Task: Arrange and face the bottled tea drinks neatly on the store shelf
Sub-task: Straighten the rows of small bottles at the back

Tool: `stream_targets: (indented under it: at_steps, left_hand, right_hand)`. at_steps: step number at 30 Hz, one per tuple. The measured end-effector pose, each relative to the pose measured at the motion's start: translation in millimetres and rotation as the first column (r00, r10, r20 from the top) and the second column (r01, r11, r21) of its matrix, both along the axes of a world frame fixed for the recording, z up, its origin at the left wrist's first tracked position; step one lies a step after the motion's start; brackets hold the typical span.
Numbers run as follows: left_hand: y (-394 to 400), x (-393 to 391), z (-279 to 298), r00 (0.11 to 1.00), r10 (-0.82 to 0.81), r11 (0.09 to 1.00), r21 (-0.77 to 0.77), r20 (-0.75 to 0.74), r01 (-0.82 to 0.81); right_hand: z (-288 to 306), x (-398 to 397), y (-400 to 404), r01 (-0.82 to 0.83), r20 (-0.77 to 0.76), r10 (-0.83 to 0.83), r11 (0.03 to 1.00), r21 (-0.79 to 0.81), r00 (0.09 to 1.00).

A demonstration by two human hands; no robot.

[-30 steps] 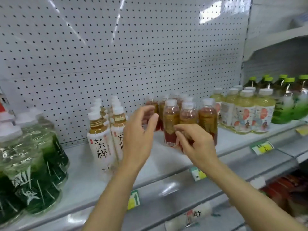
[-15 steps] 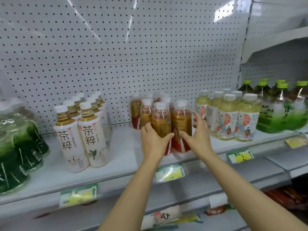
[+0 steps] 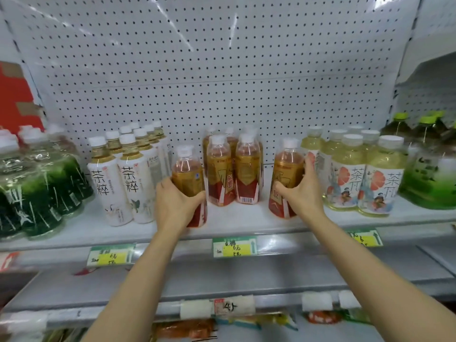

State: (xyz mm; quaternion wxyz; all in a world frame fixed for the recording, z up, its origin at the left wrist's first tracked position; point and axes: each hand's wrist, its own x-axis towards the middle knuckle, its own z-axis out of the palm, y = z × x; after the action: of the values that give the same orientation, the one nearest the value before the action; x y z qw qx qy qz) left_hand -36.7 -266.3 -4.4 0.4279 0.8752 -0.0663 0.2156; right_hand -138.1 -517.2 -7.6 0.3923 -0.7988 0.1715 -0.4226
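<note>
Several amber tea bottles with red-and-gold labels [image 3: 233, 169] stand in the middle of the white shelf [image 3: 237, 220]. My left hand [image 3: 176, 202] grips one such bottle [image 3: 187, 174] at the left of the group, near the shelf's front. My right hand [image 3: 299, 193] grips another amber bottle [image 3: 287, 169] at the right, apart from the group. White-label tea bottles [image 3: 125, 178] stand to the left. Pale yellow tea bottles with orange flower labels [image 3: 357, 174] stand to the right.
Shrink-wrapped green tea packs sit at the far left [image 3: 37, 188] and far right [image 3: 429, 174]. A white pegboard [image 3: 222, 70] backs the shelf. Price tags [image 3: 234, 246] line the front rail. A lower shelf [image 3: 222, 317] holds packaged goods. A red carton [image 3: 14, 95] shows at upper left.
Both hands moved apart from the centre of the amber group. Each now holds one bottle pulled out to its own side, leaving a gap on the right.
</note>
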Motion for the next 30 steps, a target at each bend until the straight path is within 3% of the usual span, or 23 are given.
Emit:
stream_targets:
  at_steps: [7, 10, 12, 13, 16, 18, 20, 21, 25, 30]
  left_hand:
    - [6, -7, -2, 1.0, -0.002, 1.0, -0.011, 0.019, 0.002]
    - [4, -25, 26, 0.947, -0.008, 0.999, -0.031, 0.32, 0.019]
    - [-3, -26, 65, 0.847, -0.121, 0.993, 0.073, 0.518, 0.097]
    - [-10, -20, 86, 0.819, -0.212, 0.975, 0.172, 0.533, 0.14]
    - [-37, 11, 140, 0.861, -0.415, 0.824, 0.523, 0.293, 0.219]
    - [-58, 29, 159, 0.902, -0.429, 0.656, 0.706, 0.057, 0.267]
    - [-71, 43, 166, 0.907, -0.404, 0.516, 0.788, -0.122, 0.336]
    - [-73, 49, 167, 0.898, -0.4, 0.494, 0.782, -0.185, 0.381]
    - [-73, 71, 167, 0.836, -0.475, 0.556, 0.642, -0.276, 0.527]
    - [-58, 88, 176, 0.687, -0.601, 0.449, 0.538, -0.409, 0.714]
  right_hand:
    - [3, -2, -18, 0.05, -0.035, -0.05, 0.999, 0.002, 0.998]
    - [12, -6, -11, 0.16, -0.021, -0.167, 0.971, -0.176, 0.986]
    - [32, -8, 6, 0.194, 0.111, -0.165, 0.919, -0.343, 0.98]
    - [44, -6, 16, 0.151, 0.149, -0.1, 0.908, -0.39, 0.984]
    - [75, 18, 36, -0.071, 0.021, 0.087, 0.917, -0.392, 0.996]
    - [91, 40, 40, -0.15, -0.119, 0.115, 0.923, -0.355, 0.986]
    - [102, 58, 40, -0.196, -0.24, 0.118, 0.922, -0.335, 0.964]
    - [107, 64, 39, -0.211, -0.291, 0.119, 0.927, -0.309, 0.949]
    - [115, 78, 32, -0.248, -0.398, 0.156, 0.95, -0.19, 0.904]
    - [120, 81, 28, -0.211, -0.425, 0.096, 0.95, -0.232, 0.9]
